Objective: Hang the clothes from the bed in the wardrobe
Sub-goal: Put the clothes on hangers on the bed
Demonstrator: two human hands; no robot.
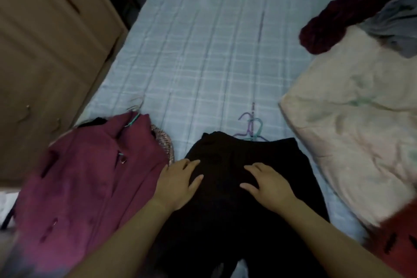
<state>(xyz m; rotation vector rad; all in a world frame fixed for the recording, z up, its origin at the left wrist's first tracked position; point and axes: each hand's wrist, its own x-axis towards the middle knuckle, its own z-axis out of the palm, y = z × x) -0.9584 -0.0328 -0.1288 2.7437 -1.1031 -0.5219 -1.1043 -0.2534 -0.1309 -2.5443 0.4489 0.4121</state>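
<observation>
Nearest the camera, both forearms reach forward over the foot of the bed. The left hand [180,184] lies palm down on a black garment [225,228], its fingers straight and a little spread, pressing on the cloth and gripping nothing. The right hand [269,188] rests on the same garment just beside it, fingers loosely extended with the thumb pointing inward, also holding nothing. The black garment is spread flat on the light blue checked bedsheet [214,52], its upper edge away from the person.

Left of it, touching the left wrist, lies a magenta shirt [90,178] with a teal hanger hook [134,120] sticking out at its collar. A strip of patterned fabric [164,143] shows from under the shirt's right edge. At the lower right corner is a piece of red cloth [397,239], blurred.

Just beyond the black garment's top edge, a purple and a teal wire hanger [250,127] lie together on the sheet. To the right a cream quilt [361,153] is bunched along the bed's side.

Farther off, on the quilt's far end, a dark maroon garment [334,20] and a grey garment [397,22] are heaped together. The beige wardrobe [45,52] stands along the bed's left side.
</observation>
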